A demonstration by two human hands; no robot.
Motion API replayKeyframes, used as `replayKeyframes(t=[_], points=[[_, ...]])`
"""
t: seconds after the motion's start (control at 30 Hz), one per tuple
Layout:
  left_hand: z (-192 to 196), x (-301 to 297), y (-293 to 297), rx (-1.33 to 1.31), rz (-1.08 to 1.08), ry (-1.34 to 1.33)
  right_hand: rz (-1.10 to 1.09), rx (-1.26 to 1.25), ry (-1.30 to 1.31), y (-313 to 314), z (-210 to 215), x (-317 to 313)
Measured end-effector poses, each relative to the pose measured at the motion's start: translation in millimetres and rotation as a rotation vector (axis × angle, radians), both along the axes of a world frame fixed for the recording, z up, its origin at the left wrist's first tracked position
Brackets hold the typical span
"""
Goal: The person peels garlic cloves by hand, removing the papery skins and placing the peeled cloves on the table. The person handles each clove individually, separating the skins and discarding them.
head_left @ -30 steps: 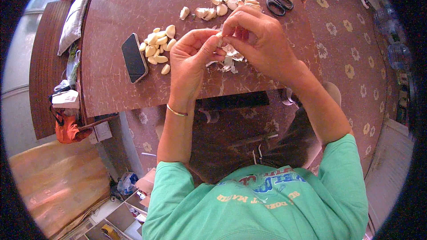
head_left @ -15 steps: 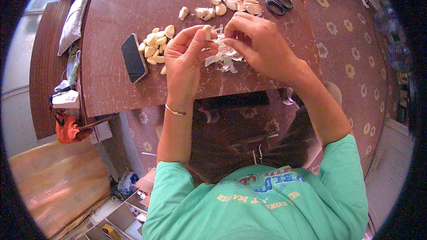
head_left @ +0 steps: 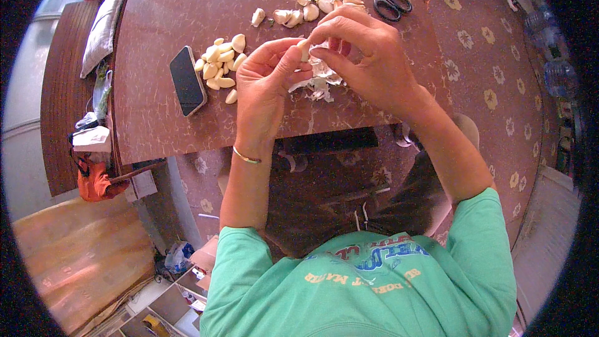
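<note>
A garlic clove [head_left: 304,50] is pinched upright between the thumb and fingers of my left hand [head_left: 265,75]. My right hand [head_left: 368,50] meets it from the other side, thumb and forefinger closed on the clove's edge; whether a bit of skin is between them is too small to tell. Below both hands lies a pile of white garlic skins [head_left: 320,89], partly hidden by them. Peeled garlic cloves [head_left: 212,70] are heaped left of my left hand. Beyond my hands, several unpeeled garlic cloves [head_left: 311,12] form a loose row, its right end partly covered by my right hand.
A phone [head_left: 188,81] lies dark-screened left of the peeled cloves. Black-handled scissors [head_left: 392,6] rest at the table's far right, slightly open. The brown marbled table [head_left: 181,131] ends just in front of me. A grey cushion [head_left: 107,31] sits beyond its left edge.
Both hands have shifted slightly right together, with the clove. My right fingers have closed in on the clove from a small gap. More of the peeled heap now shows.
</note>
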State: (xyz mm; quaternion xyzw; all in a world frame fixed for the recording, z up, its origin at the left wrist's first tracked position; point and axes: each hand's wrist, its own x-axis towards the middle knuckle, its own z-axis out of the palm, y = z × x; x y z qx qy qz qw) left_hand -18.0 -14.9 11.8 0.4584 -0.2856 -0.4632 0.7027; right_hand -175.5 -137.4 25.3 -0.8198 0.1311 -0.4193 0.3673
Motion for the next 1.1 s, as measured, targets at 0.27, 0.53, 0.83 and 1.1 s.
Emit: replayKeyframes(t=[0.27, 0.53, 0.83, 1.1], points=[[5, -10, -2, -0.003, 0.050, -0.091, -0.026, 0.010, 0.005, 2, 2, 0], [3, -12, -2, 0.033, 0.061, -0.121, -0.011, -0.013, 0.033, -1, 2, -1], [0, -13, -3, 0.001, 0.122, -0.104, 0.002, -0.038, 0.079, 2, -4, 1], [-1, -5, -3, -0.065, 0.190, -0.063, 0.030, -0.031, 0.084, 2, -5, 2]])
